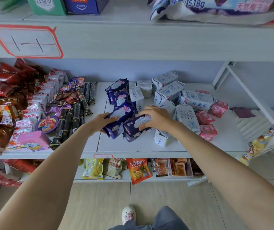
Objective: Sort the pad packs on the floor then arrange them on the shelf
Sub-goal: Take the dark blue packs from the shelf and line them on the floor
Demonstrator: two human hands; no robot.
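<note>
Frame centre, middle shelf (pixel 133 147): one navy pack (pixel 116 121) is gripped by the left hand (pixel 102 121), another navy pack (pixel 137 126) by the right hand (pixel 156 117). More navy packs (pixel 117 90) are stacked behind; white packs (pixel 169 92) and pink packs (pixel 205 123) lie right of centre.

The shelf (pixel 133 146) is bare along its front edge, before the navy packs (pixel 121 103), and that strip is open to a reach from the aisle. Snack bags (pixel 8 105) crowd the left. White packs (pixel 171 93) and pink packs (pixel 205 123) fill the right and back. The upper shelf (pixel 149 42) overhangs, limiting headroom. A slanted bracket (pixel 242 90) bars the far right.
</note>
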